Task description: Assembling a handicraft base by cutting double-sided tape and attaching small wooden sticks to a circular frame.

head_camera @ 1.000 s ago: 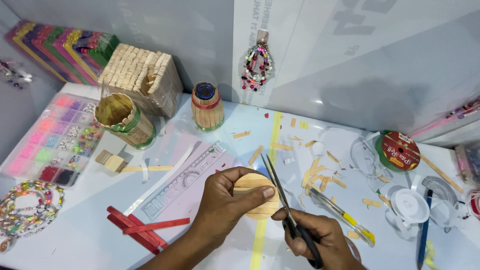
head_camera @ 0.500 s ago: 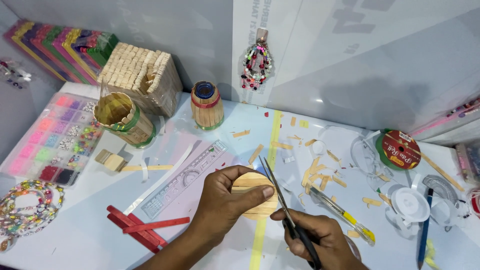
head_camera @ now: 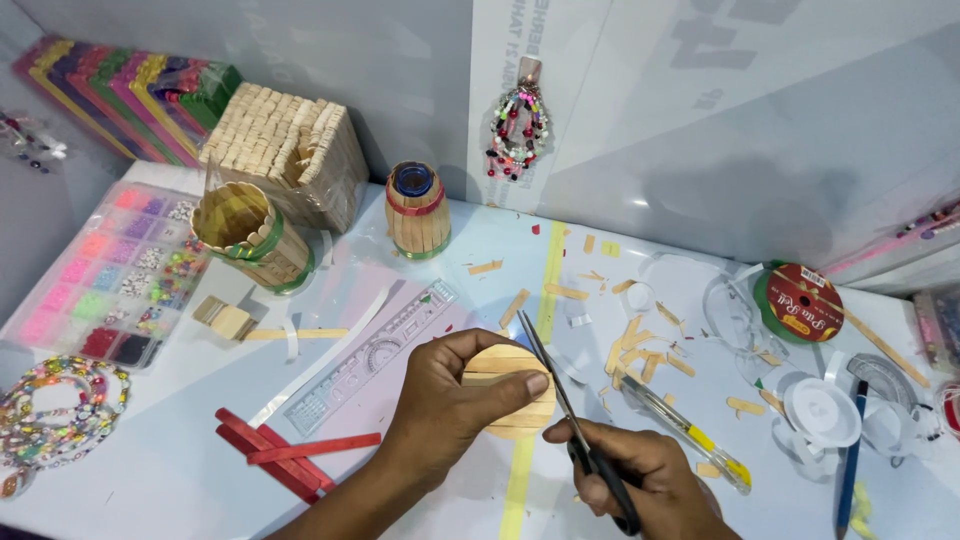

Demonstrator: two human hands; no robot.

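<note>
Centrally, the left hand point(head_camera: 440, 400) grasps a round wooden disc point(head_camera: 512, 392) made of joined sticks, thumb pressed on its top face. Just right of the disc, the right hand point(head_camera: 640, 480) is clenched around the black handles of scissors point(head_camera: 570, 430), whose blades run along the disc's right edge. Left of the disc lie a clear ruler point(head_camera: 370, 355) and red sticks point(head_camera: 290, 450); right of it, a yellow-tipped pen point(head_camera: 690, 435) and scattered wood offcuts point(head_camera: 640, 345). Behind the disc stands a small stick barrel point(head_camera: 417, 212).
</note>
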